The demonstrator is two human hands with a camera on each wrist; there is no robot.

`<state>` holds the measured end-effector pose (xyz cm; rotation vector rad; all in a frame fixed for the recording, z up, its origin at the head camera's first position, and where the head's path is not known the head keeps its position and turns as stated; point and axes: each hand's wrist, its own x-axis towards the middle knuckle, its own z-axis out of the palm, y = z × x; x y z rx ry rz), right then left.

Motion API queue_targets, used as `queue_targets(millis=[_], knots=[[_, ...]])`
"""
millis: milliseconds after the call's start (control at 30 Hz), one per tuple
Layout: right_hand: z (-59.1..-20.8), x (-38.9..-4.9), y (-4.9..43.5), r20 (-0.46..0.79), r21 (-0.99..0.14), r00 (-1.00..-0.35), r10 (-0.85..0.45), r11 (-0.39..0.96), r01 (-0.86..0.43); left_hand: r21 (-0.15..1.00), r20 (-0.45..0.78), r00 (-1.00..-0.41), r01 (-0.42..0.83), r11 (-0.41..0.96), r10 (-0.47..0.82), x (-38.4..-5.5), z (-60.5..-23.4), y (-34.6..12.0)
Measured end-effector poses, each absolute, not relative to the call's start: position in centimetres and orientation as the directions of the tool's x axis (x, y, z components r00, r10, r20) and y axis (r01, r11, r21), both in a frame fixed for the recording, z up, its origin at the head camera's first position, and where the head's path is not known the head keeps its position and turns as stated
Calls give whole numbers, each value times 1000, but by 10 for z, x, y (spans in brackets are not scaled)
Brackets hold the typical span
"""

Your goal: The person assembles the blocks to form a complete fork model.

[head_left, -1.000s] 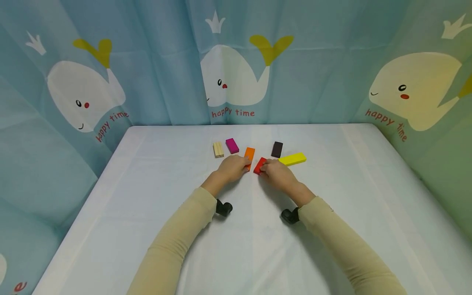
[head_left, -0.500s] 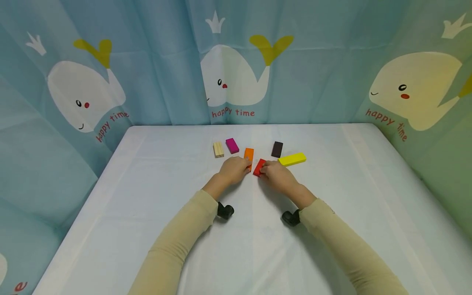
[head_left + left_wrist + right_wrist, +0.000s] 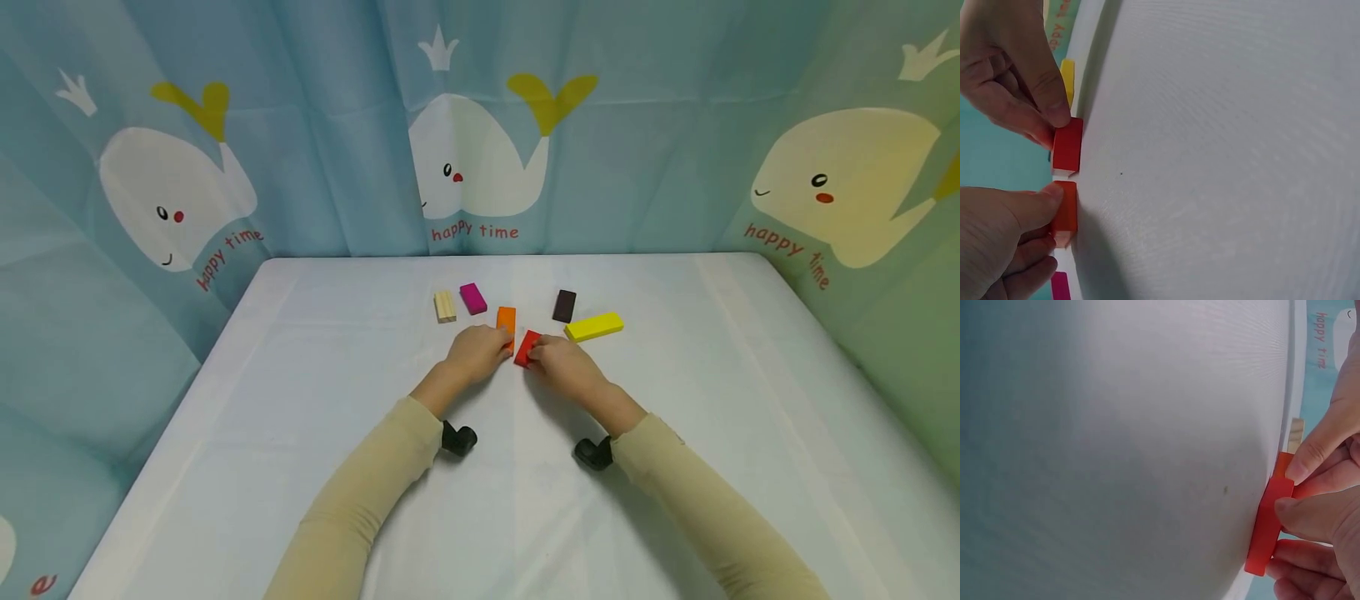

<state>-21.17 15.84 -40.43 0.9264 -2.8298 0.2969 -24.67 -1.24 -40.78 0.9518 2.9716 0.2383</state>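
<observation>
Two small blocks, one orange (image 3: 506, 318) and one red (image 3: 527, 343), lie side by side on a white table (image 3: 315, 358), a narrow gap between them. The left hand (image 3: 480, 352) pinches the orange block between thumb and fingers; the right hand (image 3: 564, 362) pinches the red one the same way. Close beyond the left hand are a pale wooden block (image 3: 445, 306) and a magenta block (image 3: 473, 298). Past the right hand lie a dark brown block (image 3: 565, 306) and a longer yellow block (image 3: 594, 327), whose near end is close to the knuckles. Behind the table hangs a blue curtain (image 3: 645, 183) printed with whales.

From the head, the fingers cover part of both gripped blocks, but all six blocks show. The left wrist view shows each thumb on its block and the gap clearly; in the right wrist view, red overlaps orange, hiding that gap.
</observation>
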Motion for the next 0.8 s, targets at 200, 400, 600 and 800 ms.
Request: queue_targets(millis=[200,400,600,800], knots=[[-403,-209,157,218,-151,-785,-580,774,-614,120,27,-801,597,793,598,-245,-406,-13],[-401,-205,159,203,-157,-785,-585,772,-616,123,-5,-790,608,785,613,-244,-403,-13],[-401,-201,159,181,-173,-794,-581,776,-607,147,9,-798,597,789,602,-241,-403,-15],[-400,-197,159,178,-152,-785,-594,772,-618,153,17,-806,587,795,592,-238,-405,-16]])
